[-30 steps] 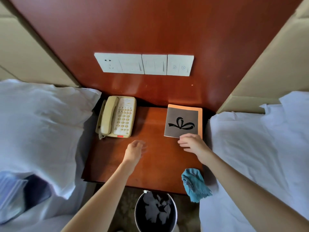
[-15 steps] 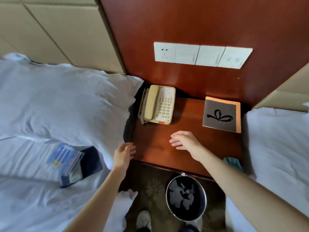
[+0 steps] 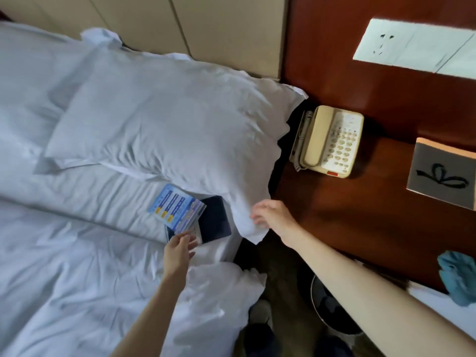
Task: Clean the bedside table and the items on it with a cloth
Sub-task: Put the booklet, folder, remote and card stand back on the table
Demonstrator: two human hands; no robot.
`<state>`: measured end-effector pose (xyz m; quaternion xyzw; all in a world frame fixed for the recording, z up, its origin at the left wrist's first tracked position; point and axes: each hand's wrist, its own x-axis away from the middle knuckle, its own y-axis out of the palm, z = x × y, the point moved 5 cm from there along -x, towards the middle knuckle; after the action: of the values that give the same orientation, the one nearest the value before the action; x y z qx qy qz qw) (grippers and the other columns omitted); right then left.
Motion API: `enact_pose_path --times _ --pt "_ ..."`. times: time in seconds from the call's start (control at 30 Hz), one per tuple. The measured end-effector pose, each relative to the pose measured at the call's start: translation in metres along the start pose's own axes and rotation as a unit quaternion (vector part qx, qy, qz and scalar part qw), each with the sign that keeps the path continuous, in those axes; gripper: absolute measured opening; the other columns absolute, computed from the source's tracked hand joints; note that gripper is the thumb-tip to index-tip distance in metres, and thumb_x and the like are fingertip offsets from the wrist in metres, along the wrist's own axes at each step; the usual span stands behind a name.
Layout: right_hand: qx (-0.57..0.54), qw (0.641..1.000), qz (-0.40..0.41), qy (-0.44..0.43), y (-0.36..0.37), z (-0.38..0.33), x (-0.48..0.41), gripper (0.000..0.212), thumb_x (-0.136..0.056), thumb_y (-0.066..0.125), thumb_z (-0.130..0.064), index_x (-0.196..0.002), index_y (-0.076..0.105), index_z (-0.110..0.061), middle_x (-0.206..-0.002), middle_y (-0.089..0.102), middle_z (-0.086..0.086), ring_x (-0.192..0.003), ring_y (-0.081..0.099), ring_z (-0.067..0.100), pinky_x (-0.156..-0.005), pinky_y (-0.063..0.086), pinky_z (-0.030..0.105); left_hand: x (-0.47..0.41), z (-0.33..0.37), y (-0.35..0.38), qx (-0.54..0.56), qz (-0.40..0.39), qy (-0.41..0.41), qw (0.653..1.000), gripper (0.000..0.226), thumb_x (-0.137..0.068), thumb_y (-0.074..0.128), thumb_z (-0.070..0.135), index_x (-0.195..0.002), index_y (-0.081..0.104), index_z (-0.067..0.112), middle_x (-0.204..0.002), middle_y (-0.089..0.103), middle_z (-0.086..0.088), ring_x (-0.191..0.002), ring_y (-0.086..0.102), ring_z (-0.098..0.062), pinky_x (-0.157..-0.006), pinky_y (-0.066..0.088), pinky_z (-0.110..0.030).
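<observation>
Left hand (image 3: 180, 249): fingers spread, empty, reaching over the bed (image 3: 77, 253), fingertips at the near edge of a blue leaflet (image 3: 177, 207) lying on a dark folder (image 3: 215, 219).
Right hand (image 3: 273, 215): fingers loosely spread, empty, at the pillow (image 3: 159, 124) corner beside the bench's left edge.
Bench (image 3: 360, 215): carries telephone (image 3: 327, 141) far left, notebook (image 3: 443, 173) at right.
Cloth (image 3: 457, 279): blue, bunched, near right corner, unheld.
Step, judged: fetching the bed items for return to the bench; next calls for gripping folder and leaflet together.
</observation>
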<state>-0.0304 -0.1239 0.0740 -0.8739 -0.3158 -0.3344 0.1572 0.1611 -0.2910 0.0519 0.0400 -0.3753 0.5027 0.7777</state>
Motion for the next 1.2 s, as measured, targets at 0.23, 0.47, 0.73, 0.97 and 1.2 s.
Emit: enact_pose_path --times 0.23,0.47,0.73,0.97,1.2 --pt "0.039 0.998 -0.054 0.003 0.074 -0.002 -0.020 0.011 -0.084 0.058 -0.009 -0.090 0.067 -0.011 -0.079 0.067 0.003 -0.072 0.061 0.014 -0.064 0.048 0.023 -0.031 -0.018 -0.027 0.038 0.022 -0.066 0.997 0.016 -0.092 0.046 0.009 -0.096 0.058 -0.001 -0.089 0.065 -0.015 -0.076 0.064 -0.023 -0.067 0.050 -0.029" --pt "0.156 0.987 -0.035 0.027 0.107 0.022 -0.039 0.051 -0.087 0.059 -0.012 -0.134 0.043 -0.007 -0.138 0.042 0.014 -0.119 0.046 0.024 -0.087 0.037 0.026 -0.035 -0.014 -0.031 -0.169 0.104 -0.032 0.979 0.032 -0.082 0.050 0.013 -0.113 0.058 0.008 -0.112 0.061 -0.016 -0.100 0.057 -0.033 -0.086 0.047 -0.041" --pt "0.153 0.988 0.002 0.022 0.119 0.039 -0.038 0.054 -0.087 0.058 -0.002 -0.132 0.031 -0.014 -0.136 0.041 0.014 -0.116 0.046 0.025 -0.081 0.040 0.027 -0.033 -0.007 -0.016 -0.186 0.043 0.023 0.981 0.053 -0.079 0.067 0.013 -0.125 0.044 0.000 -0.126 0.037 -0.019 -0.110 0.045 -0.030 -0.101 0.039 -0.037" --pt "0.193 0.974 0.034 -0.114 0.122 0.022 -0.018 0.030 -0.082 0.056 0.002 -0.094 0.031 -0.010 -0.076 0.038 0.000 -0.069 0.040 0.019 -0.054 0.029 0.027 -0.024 -0.006 -0.015 -0.266 0.117 0.028 0.956 0.068 -0.075 0.076 0.030 -0.120 0.041 -0.007 -0.125 0.040 -0.026 -0.122 0.038 -0.041 -0.099 0.030 -0.045" --pt "0.212 0.944 0.001 -0.253 0.120 -0.018 0.016 0.027 -0.086 0.049 -0.005 -0.084 0.028 -0.022 -0.066 0.045 0.010 -0.056 0.053 0.035 -0.051 0.041 0.043 -0.029 0.001 -0.030 -0.204 0.111 0.046 0.972 0.057 -0.077 0.072 0.025 -0.113 0.049 -0.013 -0.117 0.050 -0.032 -0.116 0.047 -0.042 -0.100 0.038 -0.045"
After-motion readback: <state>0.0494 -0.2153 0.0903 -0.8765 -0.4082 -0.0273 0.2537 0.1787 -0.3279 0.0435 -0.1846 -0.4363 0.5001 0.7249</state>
